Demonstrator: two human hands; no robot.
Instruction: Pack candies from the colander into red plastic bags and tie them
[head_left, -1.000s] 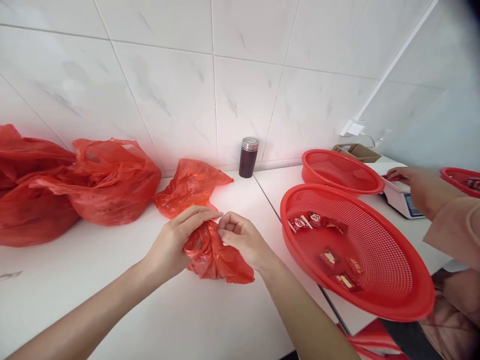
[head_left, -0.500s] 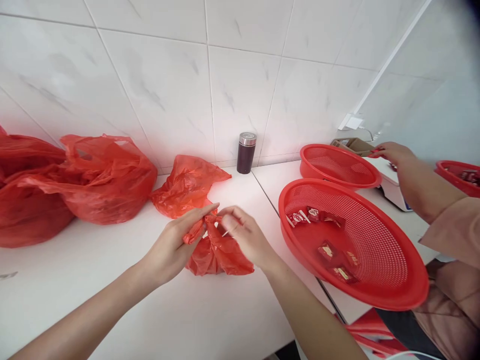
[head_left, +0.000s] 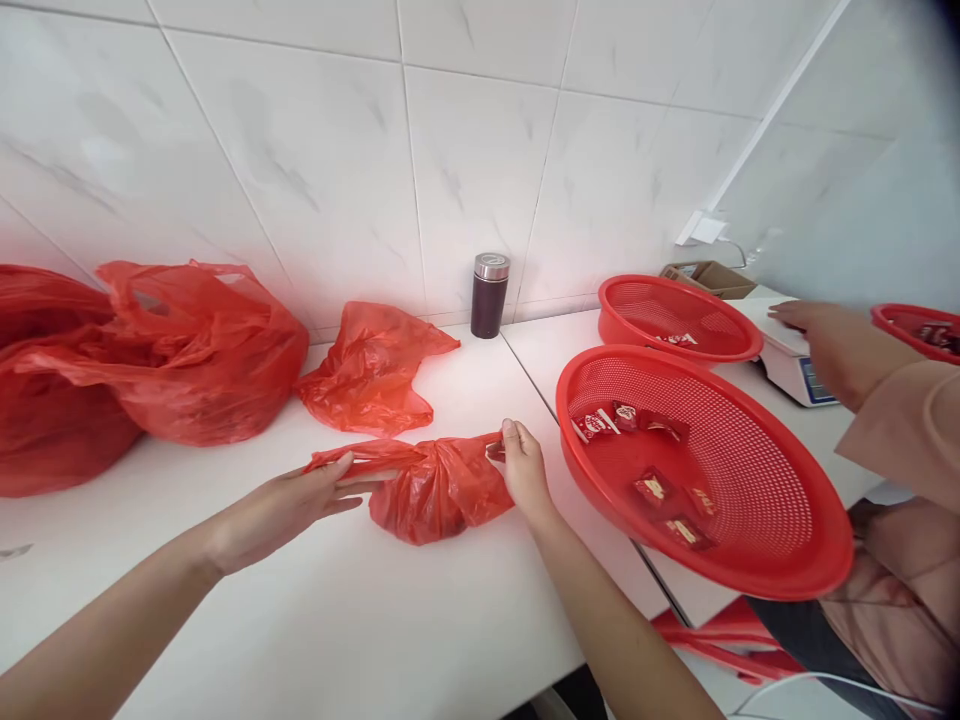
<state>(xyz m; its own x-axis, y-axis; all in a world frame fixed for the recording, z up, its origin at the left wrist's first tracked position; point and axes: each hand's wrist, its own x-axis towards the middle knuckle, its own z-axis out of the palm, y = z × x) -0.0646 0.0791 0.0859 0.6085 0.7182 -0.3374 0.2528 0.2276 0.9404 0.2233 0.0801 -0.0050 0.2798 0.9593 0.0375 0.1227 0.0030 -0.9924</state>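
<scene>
While the right hand (head_left: 525, 470) pinches one handle of a crumpled red plastic bag (head_left: 427, 495) between thumb and fingers, its grip closed, the left hand (head_left: 289, 510) lies open, fingers spread against the other stretched handle. That bag sits on the white surface (head_left: 337, 620), just beside a second loose red bag (head_left: 367, 370). To the right, a red mesh basket (head_left: 705, 470) holds wrapped sweets (head_left: 654, 490); beyond it, a co-worker's hand (head_left: 814, 335) rests on a digital scale (head_left: 787, 370).
</scene>
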